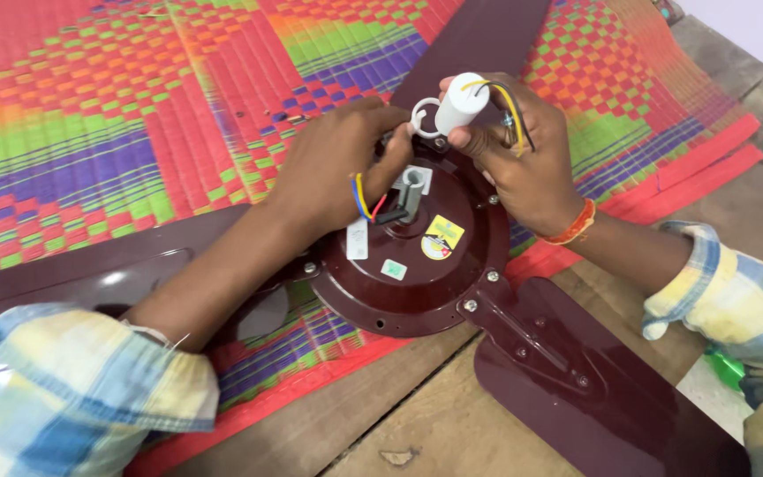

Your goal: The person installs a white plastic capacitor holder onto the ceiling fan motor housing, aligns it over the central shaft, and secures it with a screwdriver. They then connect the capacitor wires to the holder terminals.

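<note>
Checked sleeves (81,389) lying nearest | maroon fan motor (408,274) resting on woven mat (90,132) | left hand (333,168) fingers pinching white ring (424,117) | right hand (523,159) fingers gripping white capacitor (461,103) above motor, wires (509,110) trailing.

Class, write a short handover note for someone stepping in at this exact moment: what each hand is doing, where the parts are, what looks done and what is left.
Right hand: fingers grip the white cylindrical capacitor, raised above the fan hub, its yellow and dark wires trailing over the palm.
Left hand: fingers at the white ring clip beside the capacitor; blue, yellow and red wires lie under the fingers.
The maroon ceiling fan motor lies on a woven mat, blades attached.
Done: the capacitor is off the hub.
Left: the wires appear unjoined and the capacitor unmounted, as far as can be seen.
</note>
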